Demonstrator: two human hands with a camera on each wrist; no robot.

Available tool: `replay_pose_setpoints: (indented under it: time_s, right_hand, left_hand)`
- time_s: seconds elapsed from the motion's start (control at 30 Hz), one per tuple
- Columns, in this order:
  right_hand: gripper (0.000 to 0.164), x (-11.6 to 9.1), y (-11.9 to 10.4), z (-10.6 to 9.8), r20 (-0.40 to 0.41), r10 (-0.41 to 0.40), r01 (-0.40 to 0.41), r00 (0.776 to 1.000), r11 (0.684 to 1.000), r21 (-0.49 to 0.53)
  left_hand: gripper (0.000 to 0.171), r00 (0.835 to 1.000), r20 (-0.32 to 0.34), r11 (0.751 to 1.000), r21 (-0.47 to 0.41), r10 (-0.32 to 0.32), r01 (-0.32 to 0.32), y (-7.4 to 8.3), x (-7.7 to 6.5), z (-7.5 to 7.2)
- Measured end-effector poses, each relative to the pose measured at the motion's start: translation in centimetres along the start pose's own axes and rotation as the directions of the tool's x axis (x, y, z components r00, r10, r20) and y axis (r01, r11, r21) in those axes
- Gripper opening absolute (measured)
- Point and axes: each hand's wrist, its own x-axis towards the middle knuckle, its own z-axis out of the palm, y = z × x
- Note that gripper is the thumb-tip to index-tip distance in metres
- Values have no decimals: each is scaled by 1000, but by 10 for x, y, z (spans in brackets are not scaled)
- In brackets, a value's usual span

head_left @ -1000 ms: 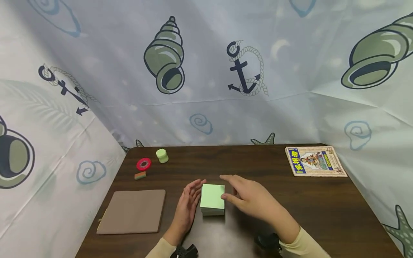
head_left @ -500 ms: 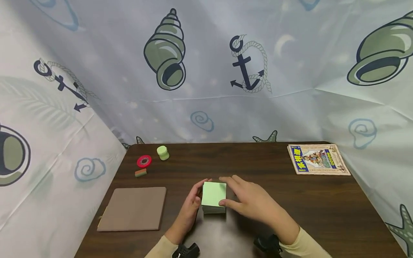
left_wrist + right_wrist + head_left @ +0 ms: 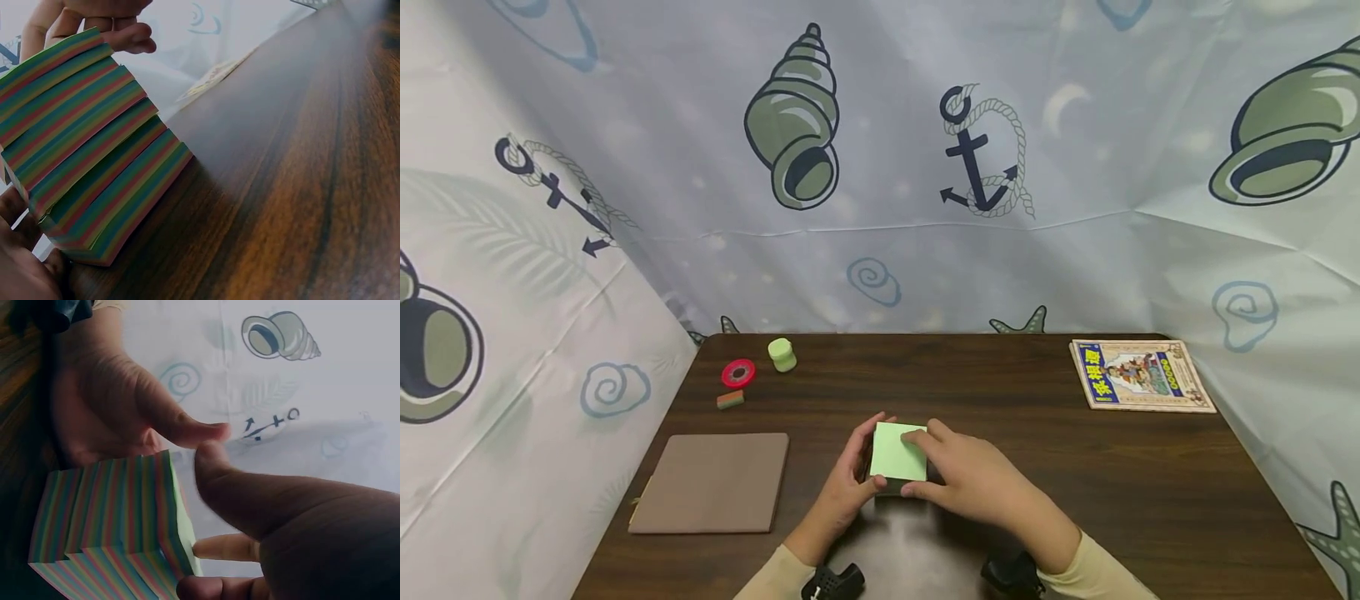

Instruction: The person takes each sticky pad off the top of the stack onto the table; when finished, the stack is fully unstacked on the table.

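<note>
A tall stack of sticky notes (image 3: 897, 454) stands on the table in front of me, pale green on top. Its layers (image 3: 100, 137) show red, yellow, green and blue stripes, some slightly out of line. My left hand (image 3: 846, 479) holds the stack's left side, fingers round the back corner and thumb near the front one. From the right, my right hand (image 3: 973, 479) reaches over it. Index and neighbouring fingertips (image 3: 206, 550) touch the top sheet. The right thumb (image 3: 219, 465) stands off the notes, close to the left thumb (image 3: 209, 431).
A closed brown notebook (image 3: 711, 483) lies to the left. Behind it are a small orange-and-green block (image 3: 730, 400), a red ring-shaped roll (image 3: 738, 373) and a light green container (image 3: 782, 355). An illustrated booklet (image 3: 1138, 375) sits at the back right of the dark wooden table (image 3: 1000, 383).
My right fingers have moved left from the stack's right side onto its top sheet. My left thumb has come in toward the front corner. The stack has stayed in place.
</note>
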Motion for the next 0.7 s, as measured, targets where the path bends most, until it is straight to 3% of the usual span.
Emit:
replay_pose_setpoints:
  time_s: [0.47, 0.7]
  right_hand:
    - [58, 4, 2, 7, -34, 12, -14, 999, 998, -54]
    - [78, 5, 4, 10, -9, 89, -89, 996, 996, 27]
  left_hand:
    - [99, 999, -22, 998, 51, 27, -26, -5, 3, 0]
    - [97, 998, -58, 994, 98, -34, 39, 0, 2, 2]
